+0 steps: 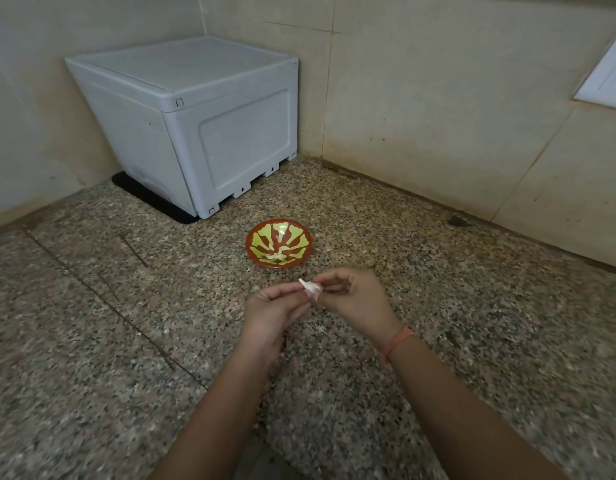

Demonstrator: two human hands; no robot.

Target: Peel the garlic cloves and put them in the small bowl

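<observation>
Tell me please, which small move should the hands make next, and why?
Probably pull the loose skin off the clove. The left hand and right hand both pinch it, and a white flap sticks out, so it looks only partly peeled. The bowl, with peeled cloves inside, lies just beyond.

Bowl (278, 243) right-front of box (195, 123)

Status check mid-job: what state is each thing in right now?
clove: pinched between both hands, skin partly off
left hand: pinches the clove
right hand: pinches the clove
bowl: upright on counter, peeled cloves inside
box: closed
</observation>
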